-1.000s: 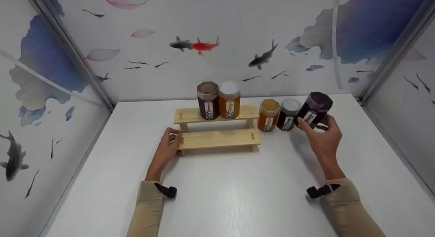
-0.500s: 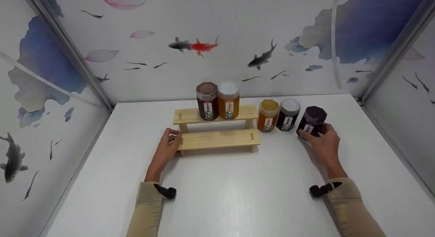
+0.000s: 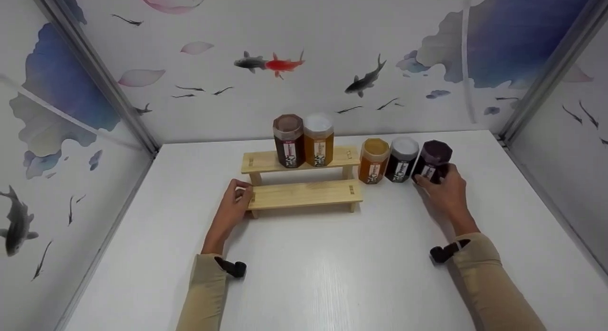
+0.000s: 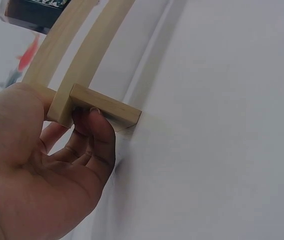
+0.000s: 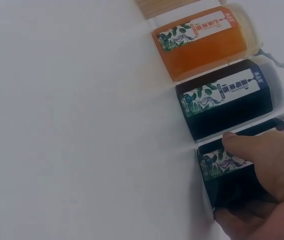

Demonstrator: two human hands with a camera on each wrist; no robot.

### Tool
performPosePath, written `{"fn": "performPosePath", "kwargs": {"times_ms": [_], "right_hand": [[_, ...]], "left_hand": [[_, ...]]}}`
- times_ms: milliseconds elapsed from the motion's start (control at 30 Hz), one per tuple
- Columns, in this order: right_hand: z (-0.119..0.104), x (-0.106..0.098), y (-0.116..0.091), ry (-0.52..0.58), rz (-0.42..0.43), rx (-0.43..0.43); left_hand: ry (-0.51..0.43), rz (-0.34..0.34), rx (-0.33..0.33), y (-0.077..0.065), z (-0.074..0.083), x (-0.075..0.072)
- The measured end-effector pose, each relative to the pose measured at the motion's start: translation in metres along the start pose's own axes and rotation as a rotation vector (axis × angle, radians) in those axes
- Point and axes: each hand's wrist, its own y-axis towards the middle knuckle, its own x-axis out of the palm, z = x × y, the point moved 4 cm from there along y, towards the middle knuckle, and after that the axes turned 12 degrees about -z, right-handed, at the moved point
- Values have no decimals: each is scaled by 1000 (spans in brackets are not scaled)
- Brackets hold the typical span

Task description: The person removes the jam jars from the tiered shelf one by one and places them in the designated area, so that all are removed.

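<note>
At the right end of a row, my right hand (image 3: pixel 445 191) grips a dark purple eight-sided jar (image 3: pixel 436 153), thumb on its front. In the right wrist view this jar (image 5: pixel 227 175) stands on the table close beside a black jar with a white lid (image 5: pixel 227 100). Left of that is an amber jar with a yellow lid (image 3: pixel 374 165). My left hand (image 3: pixel 232 203) holds the left end of a two-step wooden stand (image 3: pixel 304 195); its fingers (image 4: pixel 104 132) curl against the end leg in the left wrist view.
On the stand's upper step are a dark red jar with a brown lid (image 3: pixel 289 146) and an amber jar with a white lid (image 3: pixel 319 146), side by side. Printed wall panels (image 3: pixel 304 98) enclose the white table (image 3: pixel 304 274) at the back and sides.
The right hand has brought the purple jar down from a raised, tilted position to the table, then back and left up to the black jar. My left hand has stayed at the stand.
</note>
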Motion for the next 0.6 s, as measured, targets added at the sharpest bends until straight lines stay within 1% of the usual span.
{"fn": "performPosePath", "kwargs": {"times_ms": [133,333,600], "right_hand": [[0,2,1,-11,-15,-1],[-1,4,-3,-26,-26,-2],[-1,7,-4,-30,-74,-38]], "left_hand": [[7,1,-9,-1,0,0],[-8,-11,-10,-2,1,0],[18,1,-2,-1,0,0]]}}
